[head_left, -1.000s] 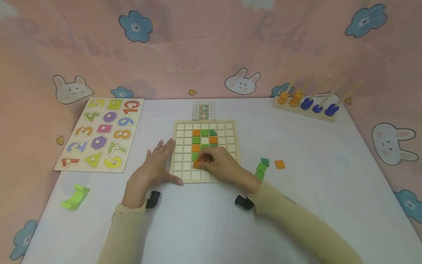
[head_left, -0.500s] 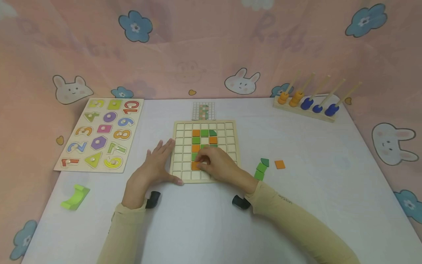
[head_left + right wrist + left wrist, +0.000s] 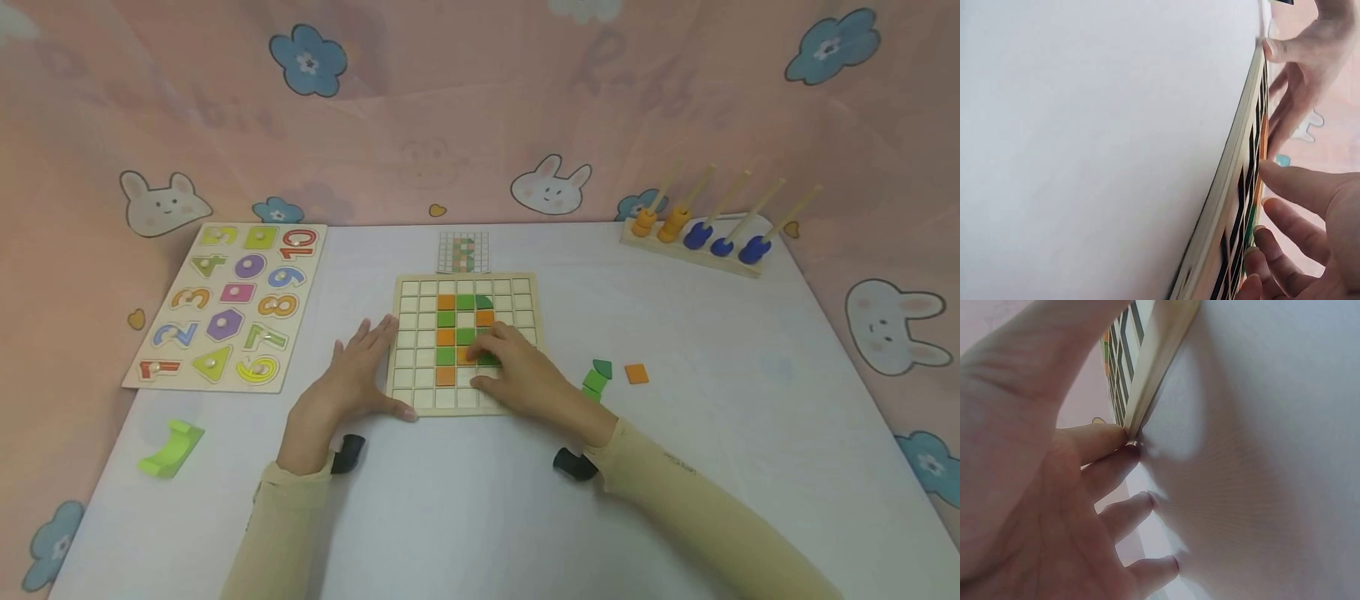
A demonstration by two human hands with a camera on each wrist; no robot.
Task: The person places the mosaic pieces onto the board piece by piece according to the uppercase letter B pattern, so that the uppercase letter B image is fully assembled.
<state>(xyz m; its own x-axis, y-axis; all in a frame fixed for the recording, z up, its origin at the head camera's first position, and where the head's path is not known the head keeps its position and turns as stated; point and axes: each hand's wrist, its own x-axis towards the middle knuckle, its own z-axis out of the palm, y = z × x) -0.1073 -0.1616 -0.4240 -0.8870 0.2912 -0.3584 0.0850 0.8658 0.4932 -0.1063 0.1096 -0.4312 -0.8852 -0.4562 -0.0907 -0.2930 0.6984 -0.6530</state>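
A square wooden grid board (image 3: 408, 400) lies on the white table. Set in its middle cells are orange and green square tiles, with an orange tile (image 3: 446, 377) lowest in the left column. My left hand (image 3: 348, 375) spans the board's left edge, fingertips at the side and thumb at the near corner. Over the board's lower middle is my right hand (image 3: 525, 371), thumb apart from the fingers and holding nothing. Its fingertips come close to the tiles in the right wrist view, and the hand hides part of the right column.
Behind the board lies a small pattern card (image 3: 463, 252). Loose green tiles (image 3: 595, 381) and an orange tile (image 3: 637, 373) are to its right. A number puzzle (image 3: 225, 317) and a green curved block (image 3: 172, 448) lie left; a bead abacus (image 3: 693, 242) stands back right.
The orange tile shifted slightly left and down into the left column's lowest coloured cell. My right hand let go of it and moved right, its thumb parting from the fingers. My left hand stayed put.
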